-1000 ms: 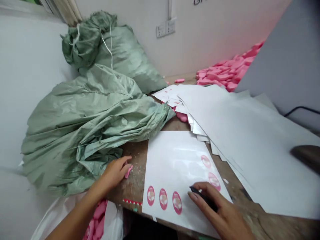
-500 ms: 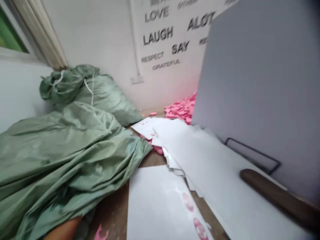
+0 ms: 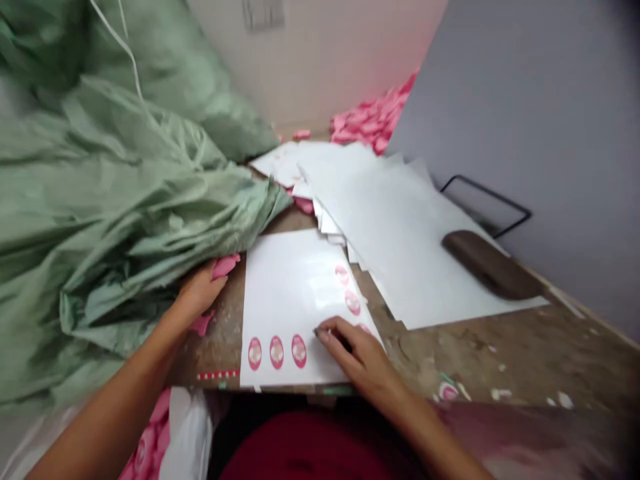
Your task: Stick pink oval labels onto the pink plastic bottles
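Note:
At the mouth of a large green sack [image 3: 150, 220], my left hand [image 3: 203, 290] is closed round a small pink item [image 3: 226, 266]. A second pink piece [image 3: 203, 323] lies on the table just below it. My right hand [image 3: 350, 343] is over the lower right of a white sheet [image 3: 285, 287] with pink oval stickers [image 3: 299, 351] along its bottom and right edges. Its thumb and forefinger are pinched together, and what they hold, if anything, is too small to name.
Overlapping white sheets [image 3: 400, 240] fan across the brown table [image 3: 480, 353], with a dark brown oblong object [image 3: 493, 265] on them. A pink heap [image 3: 373, 120] lies by the wall. A grey panel [image 3: 540, 120] stands right; a bag of pink items [image 3: 150, 443] is below the table edge.
The view has tipped down to the table. Both hands now show, the left with a pink item in its fingers and the right over the stickered sheet.

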A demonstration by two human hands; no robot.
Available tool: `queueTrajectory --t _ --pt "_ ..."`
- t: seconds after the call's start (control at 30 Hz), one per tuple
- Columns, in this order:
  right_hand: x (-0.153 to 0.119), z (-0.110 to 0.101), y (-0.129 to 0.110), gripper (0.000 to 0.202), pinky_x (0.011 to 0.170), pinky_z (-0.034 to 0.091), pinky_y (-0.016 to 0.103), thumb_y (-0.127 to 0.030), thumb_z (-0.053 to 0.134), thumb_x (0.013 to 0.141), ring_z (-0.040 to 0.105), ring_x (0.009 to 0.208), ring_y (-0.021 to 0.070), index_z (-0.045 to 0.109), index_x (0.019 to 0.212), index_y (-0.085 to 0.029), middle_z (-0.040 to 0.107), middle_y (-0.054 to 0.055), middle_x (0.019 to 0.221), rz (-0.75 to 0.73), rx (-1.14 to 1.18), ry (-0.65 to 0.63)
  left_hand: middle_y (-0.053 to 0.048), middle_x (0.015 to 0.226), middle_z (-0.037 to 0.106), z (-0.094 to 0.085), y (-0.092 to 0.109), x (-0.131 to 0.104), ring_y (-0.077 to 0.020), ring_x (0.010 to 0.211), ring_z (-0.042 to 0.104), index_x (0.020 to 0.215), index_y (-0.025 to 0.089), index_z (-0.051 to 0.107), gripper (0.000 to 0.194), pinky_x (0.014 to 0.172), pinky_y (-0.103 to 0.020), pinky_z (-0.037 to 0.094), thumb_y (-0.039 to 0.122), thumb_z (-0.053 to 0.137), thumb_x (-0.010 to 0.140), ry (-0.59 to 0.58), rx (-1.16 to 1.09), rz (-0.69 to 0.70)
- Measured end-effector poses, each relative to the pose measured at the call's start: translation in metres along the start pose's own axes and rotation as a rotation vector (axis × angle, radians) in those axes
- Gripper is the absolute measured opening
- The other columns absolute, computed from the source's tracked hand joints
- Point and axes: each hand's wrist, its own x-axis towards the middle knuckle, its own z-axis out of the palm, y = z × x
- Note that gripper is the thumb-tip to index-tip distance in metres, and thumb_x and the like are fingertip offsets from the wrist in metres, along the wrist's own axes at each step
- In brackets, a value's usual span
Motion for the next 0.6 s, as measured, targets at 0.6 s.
queueTrajectory --t 0.6 --pt "-0.002 0.026 0.005 0.017 0.069 0.024 0.033 -0.026 0.052 0.096 0.041 0.052 0.0168 0.066 0.087 -0.02 0.073 0.001 0.076 -0.265 -0.69 0.178 -0.011 0.104 0.072 0.106 0.008 -0.078 -0.0214 0.098 0.07 0.105 0.016 0.055 0.028 0.096 -0.038 0.05 0.018 0.069 0.081 -0.165 -0.999 -0.519"
